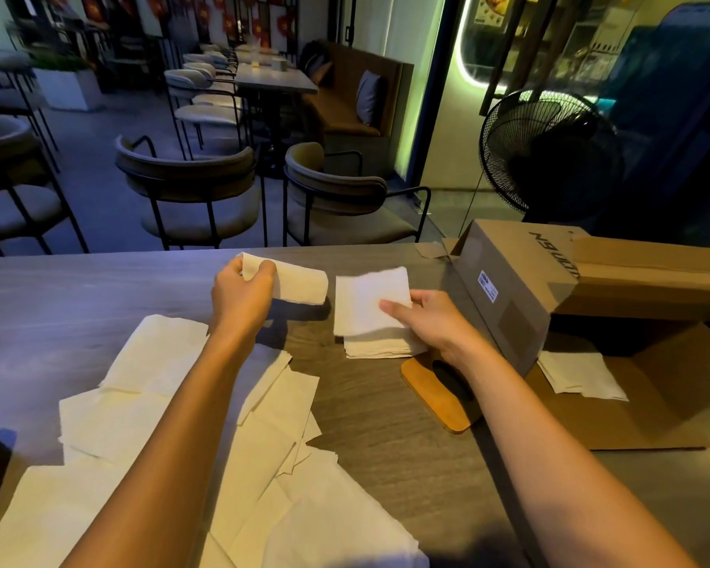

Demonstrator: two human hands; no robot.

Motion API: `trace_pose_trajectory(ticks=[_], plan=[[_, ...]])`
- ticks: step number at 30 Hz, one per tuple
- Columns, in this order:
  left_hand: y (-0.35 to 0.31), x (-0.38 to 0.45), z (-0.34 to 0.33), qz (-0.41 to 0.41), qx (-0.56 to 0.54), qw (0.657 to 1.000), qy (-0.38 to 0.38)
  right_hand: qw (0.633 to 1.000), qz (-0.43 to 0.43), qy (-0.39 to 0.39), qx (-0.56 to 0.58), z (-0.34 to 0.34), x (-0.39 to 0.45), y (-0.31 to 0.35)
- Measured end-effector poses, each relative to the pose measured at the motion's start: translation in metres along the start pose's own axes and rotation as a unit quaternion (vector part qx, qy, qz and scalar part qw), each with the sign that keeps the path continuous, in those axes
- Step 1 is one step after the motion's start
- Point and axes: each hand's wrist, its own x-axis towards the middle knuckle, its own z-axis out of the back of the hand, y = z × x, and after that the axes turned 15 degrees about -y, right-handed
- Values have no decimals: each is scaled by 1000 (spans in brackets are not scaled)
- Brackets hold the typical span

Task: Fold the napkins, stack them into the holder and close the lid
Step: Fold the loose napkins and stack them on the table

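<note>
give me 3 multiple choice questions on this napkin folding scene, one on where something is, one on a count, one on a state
1. Where is the stack of folded napkins?
A. inside the cardboard box
B. on the table, just beyond the wooden lid
C. on a chair

2. How many hands hold a napkin?
A. none
B. one
C. two

3. What state is the napkin in the left hand?
A. folded over
B. spread flat on the table
C. torn in pieces

Answers:
1 B, the stack sits on the table at the far edge of the wooden lid.
2 C, the right hand holds the top napkin too.
3 A, the folded napkin is doubled over in the air.
</note>
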Motion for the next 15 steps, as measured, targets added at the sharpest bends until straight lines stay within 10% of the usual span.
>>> trace_pose_trajectory(ticks=[10, 15], plan=[[-17, -26, -10, -88, 11, 996, -25, 979, 46, -111, -167, 1, 5, -10], [-26, -53, -19, -44, -107, 989, 94, 931, 145, -224, -251, -2, -5, -12]])
